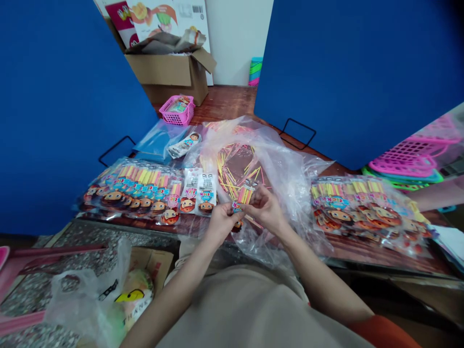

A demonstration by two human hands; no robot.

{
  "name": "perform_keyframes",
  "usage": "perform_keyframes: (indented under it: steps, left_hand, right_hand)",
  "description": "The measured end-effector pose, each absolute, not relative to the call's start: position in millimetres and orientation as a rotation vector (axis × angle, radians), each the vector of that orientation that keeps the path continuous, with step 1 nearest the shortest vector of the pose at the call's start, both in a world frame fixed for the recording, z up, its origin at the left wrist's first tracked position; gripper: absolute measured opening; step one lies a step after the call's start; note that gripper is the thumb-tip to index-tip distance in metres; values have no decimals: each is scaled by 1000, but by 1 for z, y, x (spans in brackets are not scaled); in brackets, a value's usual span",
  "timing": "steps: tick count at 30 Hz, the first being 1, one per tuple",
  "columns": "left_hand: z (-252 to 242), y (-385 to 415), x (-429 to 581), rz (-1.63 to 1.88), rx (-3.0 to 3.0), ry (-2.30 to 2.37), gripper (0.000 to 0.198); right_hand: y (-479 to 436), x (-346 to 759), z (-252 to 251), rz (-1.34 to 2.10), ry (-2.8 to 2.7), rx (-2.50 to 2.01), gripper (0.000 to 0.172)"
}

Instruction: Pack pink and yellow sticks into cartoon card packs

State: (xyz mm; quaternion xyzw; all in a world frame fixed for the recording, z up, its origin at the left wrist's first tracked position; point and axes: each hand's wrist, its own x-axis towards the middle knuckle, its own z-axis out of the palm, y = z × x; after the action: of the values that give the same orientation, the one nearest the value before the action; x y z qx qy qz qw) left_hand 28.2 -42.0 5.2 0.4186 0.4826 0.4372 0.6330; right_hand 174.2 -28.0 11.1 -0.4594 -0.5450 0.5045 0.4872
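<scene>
Both hands meet, fingers [242, 209] seemingly pinched.

One head-worn camera looks forward and down, close over the table [224, 104], its edges seemingly warped.

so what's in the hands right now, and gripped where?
Both hands hold one small packet of coloured sticks with a cartoon-face card. The left hand and right hand pinch its lower end with the fingertips; the sticks point up and away.
</scene>
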Motion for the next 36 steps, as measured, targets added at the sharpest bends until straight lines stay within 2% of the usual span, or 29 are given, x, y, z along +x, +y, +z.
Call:
perform_keyframes:
  steps: [6,11,19,24,28,30,32,34,36]
  left_hand:
    - [2,-40,21,939,1071,1158,30]
    - [8,-44,17,853,1106,1207,31]
    - [19,-55,6,1036,1109,1227,30]
    - [57,-42,-70,1268,1133,1398,30]
    - [92,-12,-164,1310,1227,1746,32]
    - [100,4,-201,1161,1296,2097,30]
    - [100,15,-221,812,1378,2463,29]
    - [95,19,-227,525,1459,2683,45]
    - [88,18,-225,375,1568,2757,52]
  right_hand:
    - [-25,175,11,1434,-1180,-1018,45]
    - [-26,176,14,1307,-1168,-1116,38]
    - [-37,161,18,1251,-1307,-1107,32]
    - [-33,152,22,1323,-1354,-982,45]
    - [-16,159,10,1187,-1518,-1143,39]
    - [-6,160,5,1071,-1629,-1205,36]
    - [2,158,3,965,-1734,-1226,33]
    - [9,153,5,881,-1824,-1221,30]
    - [16,145,9,809,-1896,-1206,28]
